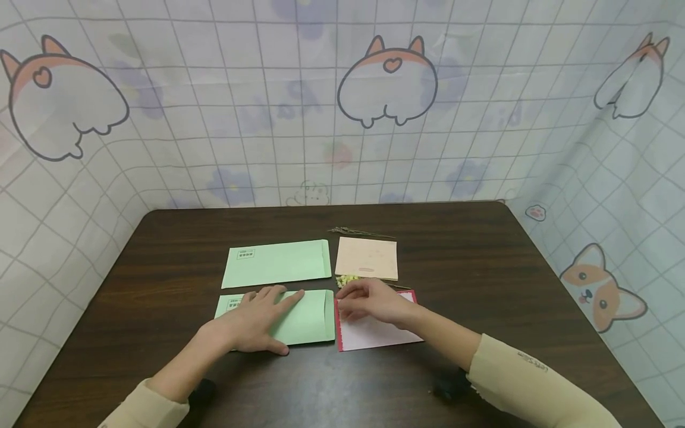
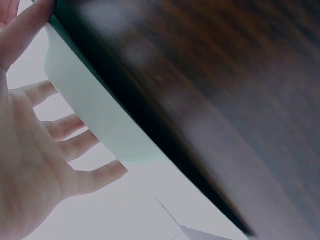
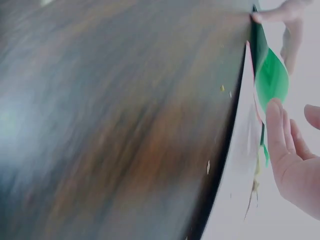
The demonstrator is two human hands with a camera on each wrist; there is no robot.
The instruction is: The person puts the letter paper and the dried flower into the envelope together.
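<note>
near green envelope (image 1: pixel 305 321) flat on the table (image 1: pixel 481 267), toward its front centre; left hand (image 1: pixel 254 321) lies on it palm down, fingers straight and spread, holding nothing; white card with red edge (image 1: pixel 374 336) just right of the envelope, touching its edge; right hand (image 1: pixel 374 303) rests on the card, fingers loosely bent, grip not discernible; behind: second green envelope (image 1: pixel 278 263), tan card (image 1: pixel 367 257), yellow dried flowers (image 1: pixel 346 280), a dry stem (image 1: pixel 358 232).

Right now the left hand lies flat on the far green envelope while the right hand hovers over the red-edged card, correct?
Not quite. The head view shows the left hand flat on the near green envelope, not the far green envelope. The right hand is over the red-edged card.
</note>
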